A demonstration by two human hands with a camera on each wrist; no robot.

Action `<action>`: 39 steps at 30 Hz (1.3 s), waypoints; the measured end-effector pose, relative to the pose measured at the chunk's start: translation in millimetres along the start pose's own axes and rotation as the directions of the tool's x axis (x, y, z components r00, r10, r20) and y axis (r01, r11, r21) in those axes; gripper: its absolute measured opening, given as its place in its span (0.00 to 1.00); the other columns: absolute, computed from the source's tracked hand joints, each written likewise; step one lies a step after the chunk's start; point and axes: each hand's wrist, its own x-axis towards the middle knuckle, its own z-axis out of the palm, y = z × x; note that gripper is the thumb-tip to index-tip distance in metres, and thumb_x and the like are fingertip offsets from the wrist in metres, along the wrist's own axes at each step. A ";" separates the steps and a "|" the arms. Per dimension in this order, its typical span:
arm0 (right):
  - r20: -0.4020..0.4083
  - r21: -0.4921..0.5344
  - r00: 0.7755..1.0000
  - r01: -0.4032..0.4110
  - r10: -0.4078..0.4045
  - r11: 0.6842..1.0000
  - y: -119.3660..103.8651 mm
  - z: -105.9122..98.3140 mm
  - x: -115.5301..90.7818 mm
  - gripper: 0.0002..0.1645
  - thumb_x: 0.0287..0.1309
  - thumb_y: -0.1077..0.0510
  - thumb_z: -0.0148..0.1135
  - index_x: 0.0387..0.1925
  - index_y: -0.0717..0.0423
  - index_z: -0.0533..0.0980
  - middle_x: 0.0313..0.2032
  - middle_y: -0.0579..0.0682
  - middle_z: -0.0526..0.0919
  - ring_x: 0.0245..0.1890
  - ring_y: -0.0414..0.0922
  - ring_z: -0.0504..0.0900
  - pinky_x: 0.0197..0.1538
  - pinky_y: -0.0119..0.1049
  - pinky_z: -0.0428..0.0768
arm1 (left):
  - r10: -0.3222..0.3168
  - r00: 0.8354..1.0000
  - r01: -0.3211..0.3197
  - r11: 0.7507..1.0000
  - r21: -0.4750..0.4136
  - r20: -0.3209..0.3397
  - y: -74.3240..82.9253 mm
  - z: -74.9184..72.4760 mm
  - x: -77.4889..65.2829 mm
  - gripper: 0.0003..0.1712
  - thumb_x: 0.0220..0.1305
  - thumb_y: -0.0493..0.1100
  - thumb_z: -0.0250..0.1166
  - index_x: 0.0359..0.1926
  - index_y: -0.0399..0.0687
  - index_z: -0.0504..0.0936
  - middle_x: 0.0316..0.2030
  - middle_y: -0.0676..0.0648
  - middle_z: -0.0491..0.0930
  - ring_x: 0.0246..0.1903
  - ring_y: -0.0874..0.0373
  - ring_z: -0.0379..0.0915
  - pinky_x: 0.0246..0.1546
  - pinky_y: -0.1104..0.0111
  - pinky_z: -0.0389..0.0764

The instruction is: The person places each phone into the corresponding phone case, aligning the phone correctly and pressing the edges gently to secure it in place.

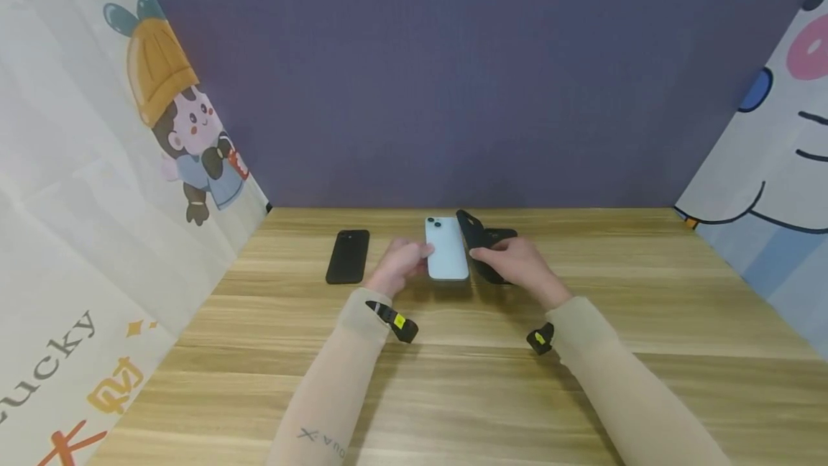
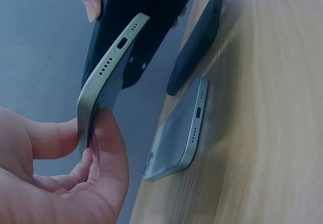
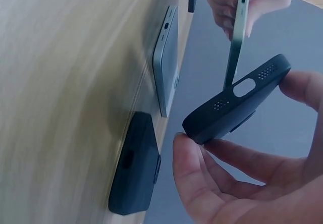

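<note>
My left hand (image 1: 402, 265) pinches a pale blue phone (image 1: 446, 249) by its left edge, thumb against curled fingers. The phone's back, with two camera lenses, faces me. My right hand (image 1: 520, 265) holds a black phone case (image 1: 474, 232) between thumb and fingers, tilted close to the phone's right side. The port cutout and speaker holes along the case's bottom show in the right wrist view. Both held things are raised off the table. Beneath them lies a second pale phone (image 2: 184, 133), hidden in the head view.
Another black case (image 3: 135, 168) lies on the wooden table (image 1: 440, 394), partly behind my right hand. A black phone-shaped piece with a camera area (image 1: 348, 257) lies to the left. A dark panel (image 1: 466, 78) stands along the back, with printed curtains (image 1: 65, 164) at the sides.
</note>
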 end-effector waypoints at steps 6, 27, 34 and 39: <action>0.018 0.049 1.000 0.002 -0.003 0.999 -4.5 3.4 -1.7 0.43 0.60 0.32 0.62 0.57 0.65 0.79 0.52 0.62 0.83 0.43 0.51 0.83 0.44 0.43 0.81 | -0.015 1.000 0.015 1.000 0.005 -0.008 1.6 3.9 0.9 0.18 0.73 0.37 0.59 0.56 0.28 0.78 0.48 0.36 0.84 0.49 0.44 0.81 0.56 0.56 0.79; 0.038 0.177 0.999 -0.037 0.031 0.984 -11.5 13.6 -4.5 0.50 0.61 0.30 0.63 0.64 0.69 0.72 0.58 0.66 0.78 0.42 0.51 0.83 0.43 0.42 0.82 | 0.033 0.998 -0.031 0.999 -0.039 0.051 -1.9 13.8 -0.8 0.15 0.73 0.36 0.58 0.52 0.27 0.80 0.44 0.36 0.86 0.37 0.52 0.84 0.50 0.58 0.83; 0.040 0.209 0.999 -0.029 0.022 0.977 -12.8 15.7 -6.2 0.50 0.60 0.30 0.63 0.63 0.70 0.72 0.58 0.66 0.78 0.43 0.52 0.83 0.46 0.47 0.83 | 0.030 0.998 -0.027 0.999 -0.046 0.048 -3.8 16.0 -0.6 0.14 0.73 0.37 0.58 0.51 0.28 0.80 0.44 0.37 0.85 0.38 0.52 0.83 0.49 0.59 0.83; 0.031 0.209 0.999 -0.026 0.020 0.978 -13.7 16.1 -6.4 0.47 0.60 0.31 0.64 0.60 0.69 0.75 0.53 0.63 0.81 0.39 0.50 0.82 0.44 0.46 0.83 | 0.034 0.999 -0.031 0.998 -0.058 0.037 -6.0 18.2 1.7 0.13 0.73 0.36 0.59 0.49 0.28 0.80 0.43 0.38 0.85 0.38 0.51 0.82 0.45 0.61 0.84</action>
